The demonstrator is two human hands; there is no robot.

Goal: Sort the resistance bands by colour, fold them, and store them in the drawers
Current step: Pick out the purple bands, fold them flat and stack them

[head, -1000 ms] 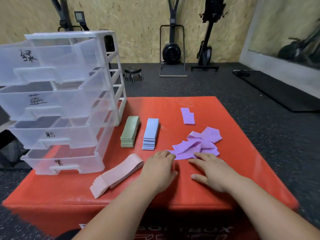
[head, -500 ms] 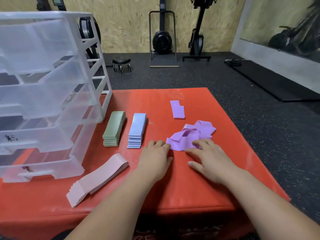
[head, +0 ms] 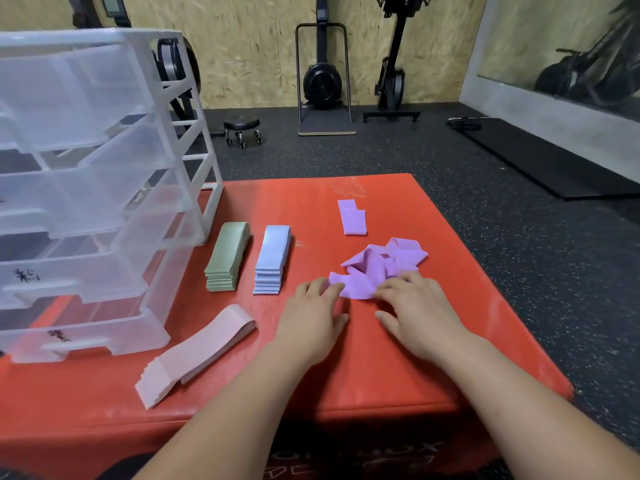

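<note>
A loose heap of purple bands (head: pixel 377 268) lies on the red box (head: pixel 433 358), with one folded purple band (head: pixel 352 218) behind it. My left hand (head: pixel 311 317) rests flat, its fingertips touching the heap's near-left edge. My right hand (head: pixel 415 310) lies flat with its fingers on the heap's near-right edge. Neither hand grips a band. Neat stacks of green bands (head: pixel 227 256), blue bands (head: pixel 272 259) and pink bands (head: pixel 197 351) sit to the left. A clear plastic drawer unit (head: pixel 97 188) with its labelled drawers pulled out stands at the left.
The red box drops off to dark rubber floor on the right and at the front. Gym machines (head: pixel 323 77), a small wheeled stool (head: pixel 241 128) and a black mat (head: pixel 540 157) stand farther back near the wooden wall.
Both hands slid forward onto the purple heap and bunched it closer together. The view shifted, so the drawer unit sits farther left.
</note>
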